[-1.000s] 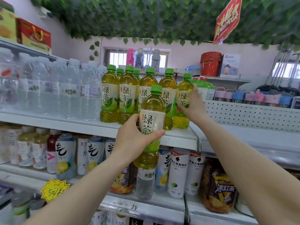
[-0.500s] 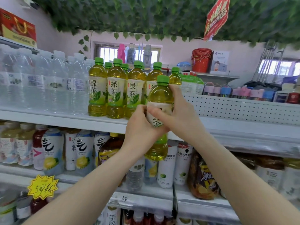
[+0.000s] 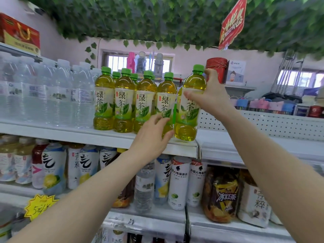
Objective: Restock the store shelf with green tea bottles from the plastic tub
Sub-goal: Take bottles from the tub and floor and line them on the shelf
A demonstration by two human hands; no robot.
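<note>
One upright green tea bottle (image 3: 187, 123), at the right end of the shelf (image 3: 70, 135), is gripped at its shoulder by the right hand (image 3: 212, 100), while the left hand (image 3: 150, 139), loosely open and empty, is held beside its base.

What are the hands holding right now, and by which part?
The right hand grips a green-capped clear plastic green tea bottle around its shoulder, just under the cap. The left hand seems to hold nothing, its fingers loosely open.
</note>
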